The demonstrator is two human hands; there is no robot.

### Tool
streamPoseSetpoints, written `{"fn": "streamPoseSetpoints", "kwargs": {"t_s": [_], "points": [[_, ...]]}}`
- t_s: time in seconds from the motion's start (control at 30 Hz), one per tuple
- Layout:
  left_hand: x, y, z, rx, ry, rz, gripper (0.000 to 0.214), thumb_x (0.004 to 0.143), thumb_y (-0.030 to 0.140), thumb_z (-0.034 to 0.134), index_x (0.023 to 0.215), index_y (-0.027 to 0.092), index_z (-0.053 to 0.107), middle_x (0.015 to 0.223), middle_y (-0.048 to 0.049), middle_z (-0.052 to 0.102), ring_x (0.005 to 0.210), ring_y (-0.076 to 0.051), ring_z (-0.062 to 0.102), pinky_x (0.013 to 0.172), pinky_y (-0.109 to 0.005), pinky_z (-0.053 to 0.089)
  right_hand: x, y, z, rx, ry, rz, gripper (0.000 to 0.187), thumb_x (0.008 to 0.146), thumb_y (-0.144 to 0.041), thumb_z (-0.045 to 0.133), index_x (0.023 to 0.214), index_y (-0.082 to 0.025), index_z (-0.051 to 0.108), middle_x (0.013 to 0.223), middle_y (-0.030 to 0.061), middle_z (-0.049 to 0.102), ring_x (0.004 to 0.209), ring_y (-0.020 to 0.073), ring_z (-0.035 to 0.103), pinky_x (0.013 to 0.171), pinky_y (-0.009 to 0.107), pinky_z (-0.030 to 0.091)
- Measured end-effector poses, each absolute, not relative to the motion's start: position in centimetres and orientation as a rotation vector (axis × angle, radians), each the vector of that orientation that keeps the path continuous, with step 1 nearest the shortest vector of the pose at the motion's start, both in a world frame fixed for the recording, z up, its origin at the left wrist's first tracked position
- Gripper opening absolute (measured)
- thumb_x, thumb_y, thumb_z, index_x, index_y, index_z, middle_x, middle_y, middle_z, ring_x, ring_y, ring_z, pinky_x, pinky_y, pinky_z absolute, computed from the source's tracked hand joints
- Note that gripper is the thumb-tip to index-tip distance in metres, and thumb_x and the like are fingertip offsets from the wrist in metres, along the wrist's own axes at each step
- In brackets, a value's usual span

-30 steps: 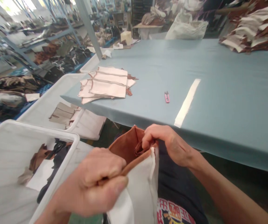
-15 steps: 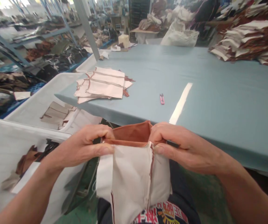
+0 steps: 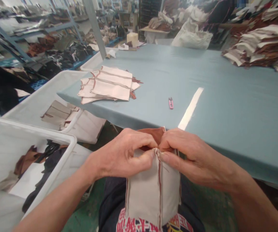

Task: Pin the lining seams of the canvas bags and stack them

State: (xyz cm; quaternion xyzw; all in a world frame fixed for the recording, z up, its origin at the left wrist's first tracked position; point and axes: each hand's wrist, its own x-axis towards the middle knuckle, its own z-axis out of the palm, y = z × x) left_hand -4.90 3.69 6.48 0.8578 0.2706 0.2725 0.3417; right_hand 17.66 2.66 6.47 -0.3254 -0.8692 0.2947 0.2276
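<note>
A cream fabric pouch (image 3: 143, 190) with a rust-brown inside hangs in front of me over my lap, its open mouth facing up. My left hand (image 3: 131, 153) pinches its top edge just left of the brown-edged seam. On the other side of that seam, my right hand (image 3: 184, 153) pinches the same edge with thumb and fingers. Both thumbs almost meet at the seam's top. On the table beyond lie pink thread snips (image 3: 171, 103) and a pale strip (image 3: 190, 109), whose near end reaches close to my right hand.
Flat cream pieces (image 3: 113, 83) are stacked at the left of the blue-green table (image 3: 153, 71). A tall pile of cream and brown pieces (image 3: 262, 46) sits at the far right. White bins (image 3: 67, 138) holding scraps stand on the left, by the table edge. A white sack (image 3: 192, 33) is behind.
My left hand has slid right along the pouch's rim, from its left corner to the seam beside my right hand. A dark shape now shows at the left edge.
</note>
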Motion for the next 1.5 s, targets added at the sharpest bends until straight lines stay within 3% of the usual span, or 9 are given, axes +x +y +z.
{"fn": "streamPoseSetpoints", "kwargs": {"t_s": [0.23, 0.5, 0.73, 0.97, 1.23, 1.5], "points": [[-5.1, 3.1, 5.8, 2.094, 0.714, 0.617, 0.018, 0.089, 0.009, 0.049, 0.078, 0.013, 0.063, 0.071, 0.0036, 0.060, 0.063, -0.008, 0.051, 0.062, -0.020, 0.039, 17.1, 2.3, 5.3, -0.841, -2.306, 0.925, 0.017, 0.098, -0.030, 0.056, 0.084, -0.020, 0.053, 0.081, 0.0006, 0.059, 0.076, 0.0163, 0.050, 0.073, 0.030, 0.037], [-5.4, 2.4, 7.3, 2.165, 0.733, 0.468, 0.020, 0.104, 0.017, 0.046, 0.091, 0.017, 0.062, 0.087, 0.0015, 0.067, 0.083, -0.011, 0.060, 0.080, -0.021, 0.041, 17.3, 2.9, 4.4, -0.752, -2.183, 1.131, 0.030, 0.099, -0.037, 0.059, 0.077, -0.021, 0.047, 0.075, -0.0028, 0.052, 0.070, 0.0126, 0.045, 0.068, 0.027, 0.036], [-5.5, 2.4, 6.7, 2.076, 0.765, 0.461, 0.026, 0.107, 0.024, 0.044, 0.092, 0.016, 0.063, 0.085, 0.0014, 0.065, 0.080, -0.011, 0.060, 0.076, -0.021, 0.042, 17.5, 3.0, 3.6, -0.762, -2.035, 1.439, 0.027, 0.099, -0.033, 0.058, 0.078, -0.020, 0.048, 0.074, -0.0045, 0.049, 0.066, 0.0105, 0.040, 0.061, 0.024, 0.034], [-5.2, 2.5, 6.8, 1.912, 0.801, 0.519, 0.026, 0.097, 0.019, 0.048, 0.076, 0.014, 0.061, 0.068, 0.0037, 0.055, 0.062, -0.009, 0.049, 0.060, -0.020, 0.038, 16.9, 3.1, 4.2, -0.766, -2.049, 1.421, 0.022, 0.095, -0.026, 0.056, 0.075, -0.020, 0.048, 0.074, -0.0034, 0.049, 0.067, 0.0114, 0.041, 0.060, 0.024, 0.034], [-5.1, 3.0, 6.2, 1.778, 0.840, 0.534, 0.021, 0.087, 0.017, 0.049, 0.069, 0.013, 0.058, 0.063, 0.0045, 0.048, 0.058, -0.008, 0.042, 0.055, -0.019, 0.033, 16.3, 3.2, 4.3, -0.852, -2.039, 1.426, 0.023, 0.091, -0.025, 0.054, 0.070, -0.020, 0.046, 0.068, -0.0046, 0.047, 0.063, 0.0107, 0.041, 0.057, 0.024, 0.033], [-4.8, 2.9, 6.7, 1.742, 0.937, 0.512, 0.024, 0.086, 0.019, 0.049, 0.065, 0.012, 0.060, 0.062, 0.0035, 0.048, 0.058, -0.008, 0.042, 0.053, -0.020, 0.032, 15.9, 2.5, 4.8, -1.028, -2.203, 0.872, 0.017, 0.083, -0.022, 0.055, 0.069, -0.020, 0.047, 0.065, -0.0039, 0.053, 0.060, 0.0104, 0.044, 0.062, 0.026, 0.032]]}}
